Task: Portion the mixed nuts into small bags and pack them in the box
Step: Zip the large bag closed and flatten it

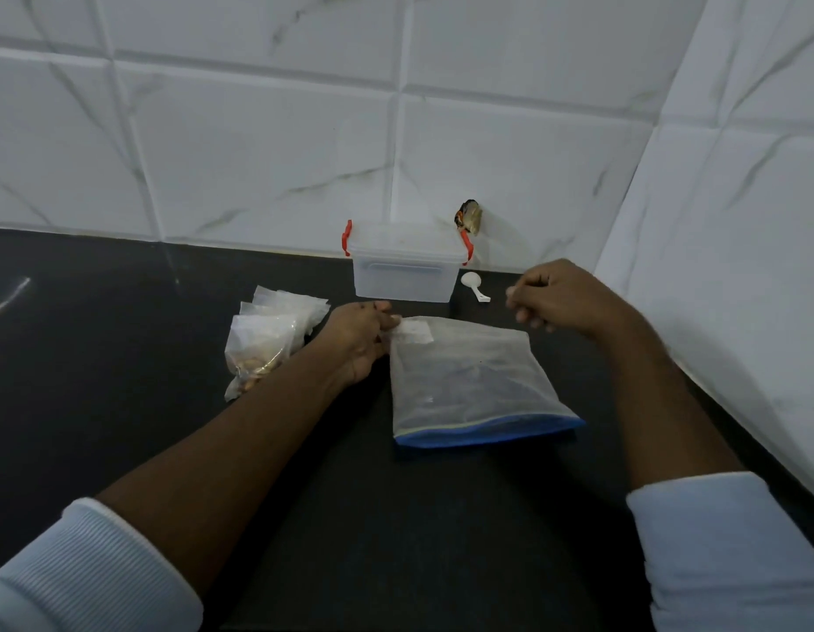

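The left hand (359, 344) has its fingers (386, 323) pressed together on the far left corner of the big bag (478, 380), pinching the film there. The right hand (555, 296) hovers past the bag's far right corner with fingers curled in. It is blurred, and I cannot tell whether it pinches anything.

The big bag lies flat on the dark counter (122, 335), stretching from the left fingers toward the person. Its blue zip edge faces the person and its opposite edge faces the box (405, 266). It is turned a little, so the zip end swings to the right. It looks close to square, so its long axis is hard to call. Dark shapes show through the cloudy film, and it is not clear whether they are its contents or the counter beneath.

The box stands just beyond the left fingers, against the tiled wall (259, 130), with its lid on and red latches at both ends. What is inside cannot be made out through the frosted sides. A white scoop (474, 285) lies between the box and the right fingers.

Behind the left wrist the small bags (277, 330) lie in an overlapping heap. The nearest one holds nuts (259, 367); the others' fill is unclear. A small dark and orange thing (469, 216) on the wall behind the box is too small to identify. Both pale sleeves (99, 563) are cut off by the frame's edge.
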Demonstrator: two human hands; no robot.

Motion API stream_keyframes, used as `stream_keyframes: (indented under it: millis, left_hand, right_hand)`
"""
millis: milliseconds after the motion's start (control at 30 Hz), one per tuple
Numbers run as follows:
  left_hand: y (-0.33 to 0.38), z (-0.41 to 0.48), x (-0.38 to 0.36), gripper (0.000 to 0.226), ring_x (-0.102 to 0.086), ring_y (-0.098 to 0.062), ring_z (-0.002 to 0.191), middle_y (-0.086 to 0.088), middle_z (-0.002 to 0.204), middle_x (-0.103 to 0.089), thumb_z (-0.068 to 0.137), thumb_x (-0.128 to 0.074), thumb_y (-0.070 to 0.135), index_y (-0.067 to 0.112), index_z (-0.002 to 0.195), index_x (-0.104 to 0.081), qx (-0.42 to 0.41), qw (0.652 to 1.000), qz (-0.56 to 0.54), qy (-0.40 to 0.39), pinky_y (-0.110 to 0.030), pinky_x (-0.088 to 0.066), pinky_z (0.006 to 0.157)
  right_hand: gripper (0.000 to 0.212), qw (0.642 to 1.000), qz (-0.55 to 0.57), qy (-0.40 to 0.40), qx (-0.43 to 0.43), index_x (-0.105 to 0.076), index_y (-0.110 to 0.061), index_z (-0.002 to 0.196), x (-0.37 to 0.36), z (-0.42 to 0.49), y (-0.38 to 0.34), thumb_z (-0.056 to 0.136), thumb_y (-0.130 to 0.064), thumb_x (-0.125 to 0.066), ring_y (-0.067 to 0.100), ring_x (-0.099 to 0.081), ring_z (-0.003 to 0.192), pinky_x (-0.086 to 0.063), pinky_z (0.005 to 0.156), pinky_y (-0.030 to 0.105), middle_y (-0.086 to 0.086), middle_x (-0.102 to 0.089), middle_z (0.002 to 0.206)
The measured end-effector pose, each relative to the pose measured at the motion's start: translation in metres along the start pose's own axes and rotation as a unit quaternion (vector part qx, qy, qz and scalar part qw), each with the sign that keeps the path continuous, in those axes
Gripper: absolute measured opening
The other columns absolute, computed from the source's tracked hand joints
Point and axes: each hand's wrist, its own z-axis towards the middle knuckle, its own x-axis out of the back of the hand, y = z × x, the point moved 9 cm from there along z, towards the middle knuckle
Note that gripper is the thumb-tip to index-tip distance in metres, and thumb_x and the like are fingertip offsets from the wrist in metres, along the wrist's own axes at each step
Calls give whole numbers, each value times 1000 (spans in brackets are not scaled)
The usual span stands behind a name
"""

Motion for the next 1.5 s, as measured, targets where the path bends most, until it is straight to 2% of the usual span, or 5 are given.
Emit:
stream_keyframes:
  millis: [167, 733, 1000, 1167, 1500]
  left_hand:
    - [-5, 2, -8, 24, -69, -24, 89, -16, 108, -69, 106, -37, -4, 7, 107, -58, 20, 997, -70, -27, -35, -57, 67]
    - [13, -2, -3, 36, -71, -24, 103, -14, 122, -68, 102, -40, -13, 11, 123, -55, -81, 996, 5, -20, -34, -62, 74]
    - [12, 2, 6, 28, -72, -23, 104, -12, 118, -71, 98, -56, -8, 11, 119, -58, -98, 995, 11, 15, -39, -63, 80]
    - [8, -1, 11, 26, -72, -25, 102, -14, 111, -72, 94, -62, -9, 6, 115, -61, -94, 994, -4, 49, -44, -62, 90]
    - [5, 11, 18, 17, -70, -21, 92, -11, 103, -70, 95, -59, -9, 6, 103, -64, -48, 994, 57, 86, -32, -61, 73]
  right_hand:
    - [46, 983, 10, -9, -185, -66, -5, 95, -36, 8, 60, 105, -46, -48, 22, -59, 69, -46, 62, 33, 10, -67, 83]
    - [7, 880, 424, 39, -211, -70, -3, 96, -51, 25, 82, 95, -9, -67, 21, -62, 74, -56, 72, 38, 10, -66, 89]
    - [16, 899, 368, 161, -174, -72, -12, 90, -34, 35, 100, 87, 3, -74, 23, -71, 91, -61, 88, 43, 14, -74, 103]
    - [22, 977, -53, 208, -12, -71, -10, 93, -13, 22, 41, 101, -23, -56, 28, -64, 88, -41, 72, 32, 7, -71, 93]
    - [28, 907, -101, -335, 234, -65, -28, 98, -133, -88, -116, 81, -38, -85, 6, -64, 88, -54, 77, 26, -8, -68, 97]
